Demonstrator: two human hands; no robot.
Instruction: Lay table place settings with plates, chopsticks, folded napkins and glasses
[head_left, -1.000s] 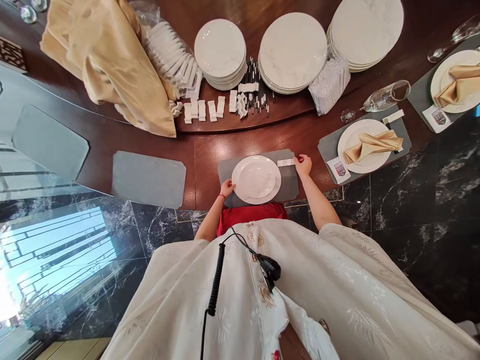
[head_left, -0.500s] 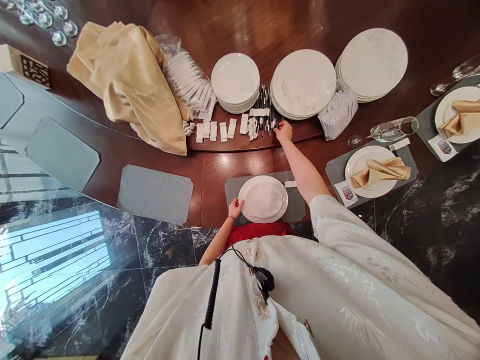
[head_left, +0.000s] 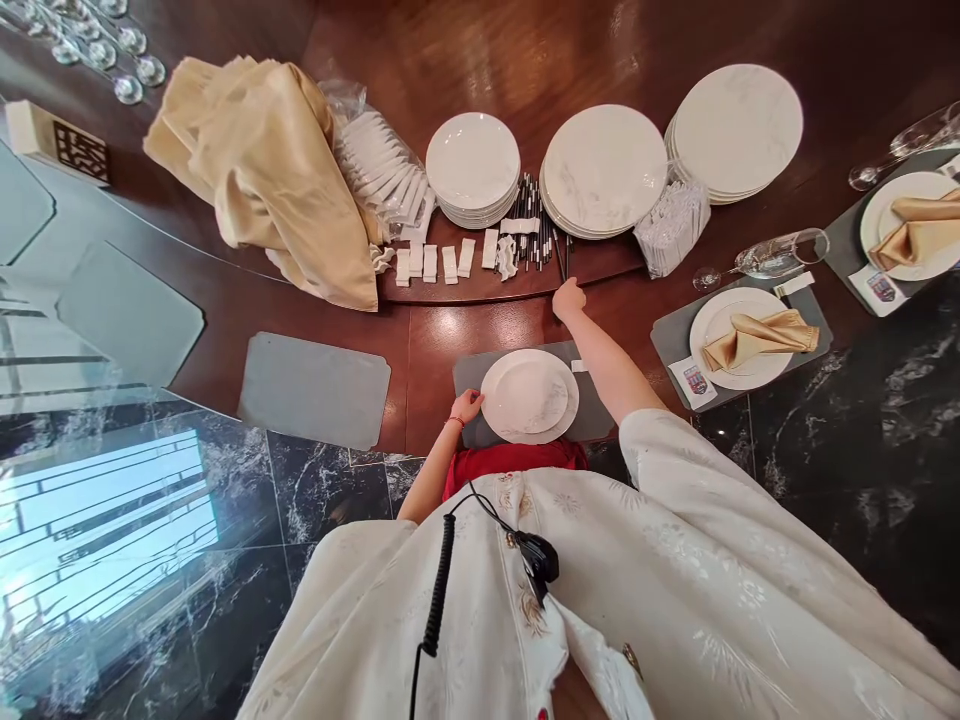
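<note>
My right hand (head_left: 570, 300) is closed around the ends of a pair of dark chopsticks (head_left: 562, 258), just over the near edge of the raised wooden ledge. The chopsticks point away from me, beside a bundle of more chopsticks (head_left: 533, 248) with light tips. At the rim of a white plate (head_left: 491, 424), the fingers of my left hand (head_left: 466, 405) are closed on its left edge. A smaller marbled plate (head_left: 532, 395) lies on that plate, over a grey placemat (head_left: 480, 362). A white chopstick rest (head_left: 578, 366) shows partly beside my right forearm.
Stacks of small plates (head_left: 472, 160), medium plates (head_left: 604, 165) and large plates (head_left: 735, 130) stand behind. Gold cloth (head_left: 262, 170), wrapped packets (head_left: 386, 175) and white rests (head_left: 430, 263) are at left. A glass (head_left: 784, 258) lies above a set place with a folded napkin (head_left: 761, 340).
My right hand has drawn back toward me from the chopstick bundle, pulling a pair of chopsticks along. My left hand stays at the plate's left rim.
</note>
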